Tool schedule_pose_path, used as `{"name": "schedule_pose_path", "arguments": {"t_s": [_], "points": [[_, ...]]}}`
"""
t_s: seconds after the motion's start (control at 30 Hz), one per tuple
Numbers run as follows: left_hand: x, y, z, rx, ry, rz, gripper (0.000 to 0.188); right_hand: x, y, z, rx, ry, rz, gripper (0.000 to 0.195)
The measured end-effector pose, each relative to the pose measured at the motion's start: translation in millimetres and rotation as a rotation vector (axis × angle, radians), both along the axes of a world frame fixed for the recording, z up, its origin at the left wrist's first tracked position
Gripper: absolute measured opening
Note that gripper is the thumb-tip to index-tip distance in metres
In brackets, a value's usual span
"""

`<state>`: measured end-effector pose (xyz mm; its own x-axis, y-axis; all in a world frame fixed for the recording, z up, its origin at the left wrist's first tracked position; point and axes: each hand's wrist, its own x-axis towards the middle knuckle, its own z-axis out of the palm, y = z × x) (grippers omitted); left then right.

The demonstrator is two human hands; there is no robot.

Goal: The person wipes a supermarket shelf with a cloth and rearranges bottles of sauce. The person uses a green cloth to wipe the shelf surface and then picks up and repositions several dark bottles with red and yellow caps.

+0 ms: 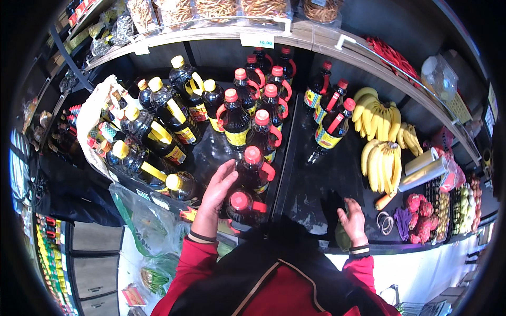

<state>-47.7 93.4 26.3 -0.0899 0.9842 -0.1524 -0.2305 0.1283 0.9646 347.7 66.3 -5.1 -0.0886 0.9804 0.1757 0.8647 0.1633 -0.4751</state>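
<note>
My left hand is raised with its thumb apart from the fingers and nothing visible in it. Right beside it stands a dark bottle with a red cap and red handle; whether they touch is unclear. A second red-capped bottle is close to my wrist. More red-capped bottles run back in rows, with yellow-capped bottles to their left. My right hand hovers, fingers spread, over the near edge of the black display surface. A green object, unclear in kind, shows beside that hand.
Three red-capped bottles stand right of the divider. Banana bunches, plastic-film rolls and reddish produce lie farther right. A wooden shelf overhangs the back. A white sack borders the left.
</note>
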Motion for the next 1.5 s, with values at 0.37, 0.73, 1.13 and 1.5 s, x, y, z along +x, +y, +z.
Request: {"name": "schedule_pose_path", "arguments": {"t_s": [0.37, 0.73, 1.13, 1.5], "points": [[-8.4, -73.7, 0.4, 0.006, 0.005, 0.133, 0.037, 25.3, -58.1, -35.1, -0.301, -0.209, -0.248, 0.07], [7.1, -108.1, -12.5, -0.049, 0.018, 0.299, 0.027, 6.3, 73.3, -75.7, -0.019, -0.41, -0.022, 0.037], [-12.6, -163.0, -12.8, -0.149, 0.178, 0.525, 0.025, -76.7, 33.8, -41.0, 0.005, -0.04, 0.866, 0.046], [-63.2, -112.7, -38.7, 0.108, 0.497, 0.63, 0.035, -136.9, -14.8, -30.2, 0.114, -0.157, 0.771, 0.042]]}}
